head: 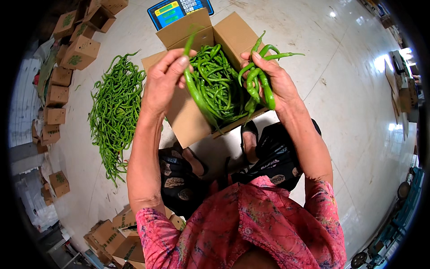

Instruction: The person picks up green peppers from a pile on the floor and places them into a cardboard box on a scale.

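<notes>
An open cardboard box (pixel 189 116) stands on the floor in front of me, its flaps spread outward. Inside it lies a heap of long green chili peppers (pixel 218 80). Above the box's left side, my left hand (pixel 168 70) pinches one long green pepper (pixel 195 90) between thumb and fingers; its tip looks blurred. My right hand (pixel 275 74), over the right side, grips a bunch of several curled green peppers (pixel 257 80) that stick out between the fingers. A large loose pile of green peppers (pixel 116 111) rests on the floor to the left of the box.
A digital scale (pixel 179 13) with a lit display sits behind the box. Cardboard boxes (pixel 80 52) line the left side, some stacked. More cartons (pixel 114 238) lie behind me at lower left. Blue-green equipment (pixel 399 215) stands along the right edge.
</notes>
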The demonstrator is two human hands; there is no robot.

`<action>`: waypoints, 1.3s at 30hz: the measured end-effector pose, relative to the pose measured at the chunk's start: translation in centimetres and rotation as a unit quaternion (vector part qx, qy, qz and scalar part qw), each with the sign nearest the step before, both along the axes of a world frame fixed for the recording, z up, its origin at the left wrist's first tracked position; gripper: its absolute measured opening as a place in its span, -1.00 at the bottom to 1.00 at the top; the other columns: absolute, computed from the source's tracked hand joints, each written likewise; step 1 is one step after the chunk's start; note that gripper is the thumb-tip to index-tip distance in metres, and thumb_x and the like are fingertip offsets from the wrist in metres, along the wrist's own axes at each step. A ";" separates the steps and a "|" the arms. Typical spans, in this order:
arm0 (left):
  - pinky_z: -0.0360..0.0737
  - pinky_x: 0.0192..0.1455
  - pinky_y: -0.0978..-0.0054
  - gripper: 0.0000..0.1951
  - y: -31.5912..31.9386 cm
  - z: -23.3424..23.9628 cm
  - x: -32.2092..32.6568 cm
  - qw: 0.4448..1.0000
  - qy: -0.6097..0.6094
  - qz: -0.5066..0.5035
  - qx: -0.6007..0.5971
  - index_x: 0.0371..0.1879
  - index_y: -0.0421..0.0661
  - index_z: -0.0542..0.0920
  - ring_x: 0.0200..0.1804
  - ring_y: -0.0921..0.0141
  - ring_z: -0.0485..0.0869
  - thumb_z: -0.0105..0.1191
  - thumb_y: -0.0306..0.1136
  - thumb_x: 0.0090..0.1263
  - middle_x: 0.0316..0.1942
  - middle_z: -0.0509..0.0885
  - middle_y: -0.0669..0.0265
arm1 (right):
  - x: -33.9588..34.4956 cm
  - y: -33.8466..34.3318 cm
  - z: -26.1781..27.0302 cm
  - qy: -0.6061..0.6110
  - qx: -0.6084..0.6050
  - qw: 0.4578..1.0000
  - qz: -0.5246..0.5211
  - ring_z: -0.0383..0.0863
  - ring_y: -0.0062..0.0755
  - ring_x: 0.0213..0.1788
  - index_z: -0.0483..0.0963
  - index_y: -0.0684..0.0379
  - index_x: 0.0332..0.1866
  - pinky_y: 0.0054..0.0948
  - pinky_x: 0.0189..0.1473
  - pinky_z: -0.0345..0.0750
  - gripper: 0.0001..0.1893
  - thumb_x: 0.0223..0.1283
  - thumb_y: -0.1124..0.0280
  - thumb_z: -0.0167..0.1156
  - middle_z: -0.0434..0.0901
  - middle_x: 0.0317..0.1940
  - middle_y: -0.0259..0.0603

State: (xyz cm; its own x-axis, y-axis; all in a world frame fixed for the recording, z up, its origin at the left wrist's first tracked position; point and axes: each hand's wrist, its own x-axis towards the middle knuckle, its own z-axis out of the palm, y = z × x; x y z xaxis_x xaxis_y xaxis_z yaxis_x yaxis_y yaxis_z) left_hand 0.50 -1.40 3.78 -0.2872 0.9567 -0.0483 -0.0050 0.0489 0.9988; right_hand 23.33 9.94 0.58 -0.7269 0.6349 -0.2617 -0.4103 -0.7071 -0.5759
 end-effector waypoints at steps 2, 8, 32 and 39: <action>0.38 -0.39 0.73 -0.69 -0.2 0.5 1.4 0.999 0.030 -0.040 -0.023 0.05 -0.17 0.63 -0.44 0.67 0.42 0.06 -0.23 0.51 -0.39 0.55 0.49 | -0.1 -0.1 0.2 -0.005 -0.011 1.000 0.006 0.67 -0.49 -0.40 0.49 0.37 0.02 -0.60 -0.48 0.65 -0.66 0.36 0.28 0.22 0.62 -0.29 -0.16; 0.39 -0.40 0.68 -0.70 0.1 -0.1 -0.4 0.995 0.094 0.038 -0.026 0.02 -0.18 0.65 -0.46 0.66 0.42 0.05 -0.24 0.49 -0.40 0.59 0.47 | -0.1 -0.7 0.9 -0.036 0.038 0.998 0.017 0.65 -0.60 -0.41 0.51 0.33 0.05 -0.71 -0.49 0.62 -0.65 0.35 0.25 0.23 0.60 -0.31 -0.25; 0.49 -0.36 0.53 -0.76 2.4 0.1 5.6 0.961 0.270 0.012 0.056 -0.31 -0.23 0.60 -0.47 0.50 0.51 0.31 -0.38 0.12 -0.45 0.62 0.30 | -3.4 -3.4 -0.2 -0.287 0.323 0.887 0.161 0.48 -0.66 -0.47 0.49 0.33 0.02 -0.58 -0.47 0.42 -0.55 0.16 0.19 0.34 0.55 -0.39 -0.35; 0.46 -0.21 0.66 -0.78 1.4 -0.1 1.6 0.996 0.088 0.010 -0.021 -0.13 -0.17 0.66 -0.30 0.63 0.52 0.20 -0.30 0.37 -0.32 0.65 0.44 | -3.5 -3.5 1.3 -0.272 0.238 0.914 0.182 0.44 -0.72 -0.49 0.50 0.18 -0.09 -0.63 -0.52 0.37 -0.64 0.25 0.10 0.30 0.50 -0.43 -0.44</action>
State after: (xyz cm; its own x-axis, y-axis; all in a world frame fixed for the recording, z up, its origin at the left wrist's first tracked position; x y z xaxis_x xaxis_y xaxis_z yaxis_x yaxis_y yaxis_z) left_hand 2.06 0.02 3.66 -0.3138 0.9488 -0.0351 0.1677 0.0918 0.9816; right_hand 19.83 6.48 1.89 -0.7576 0.5127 -0.4040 0.2409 -0.3555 -0.9031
